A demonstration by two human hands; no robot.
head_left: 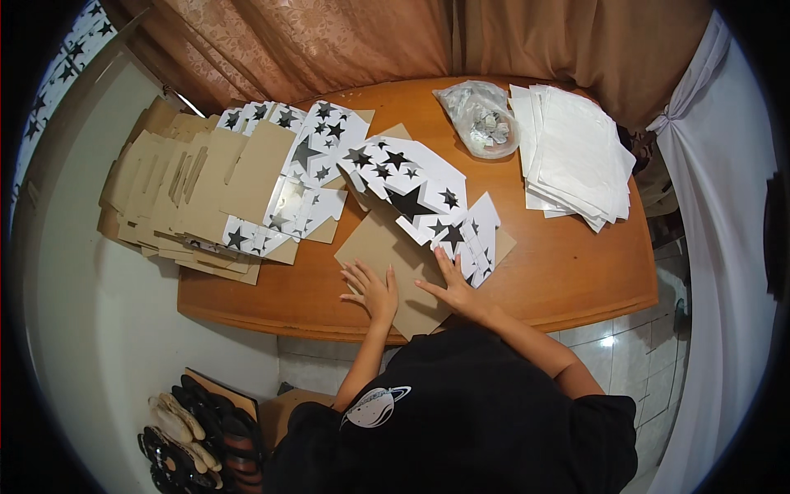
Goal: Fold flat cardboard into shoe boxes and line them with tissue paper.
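Observation:
A sheet of brown cardboard point(387, 247) lies at the near middle of the table. My left hand point(374, 294) rests on its left part with the fingers spread. Over its right side, my right hand point(461, 292) also has its fingers apart. The fingertips of that hand meet the lower edge of a white cardboard box blank printed with black stars point(407, 202). This blank is partly folded and bent up, and it covers the far part of the brown sheet. Neither hand grips anything.
To the left stands a big pile of flattened cardboard box blanks point(189, 181), some with star-printed sides. A clear plastic bag point(485, 123) of small pieces sits at the back. White paper sheets point(572, 156) are stacked at the right. Shoes point(202, 436) lie on the floor at lower left.

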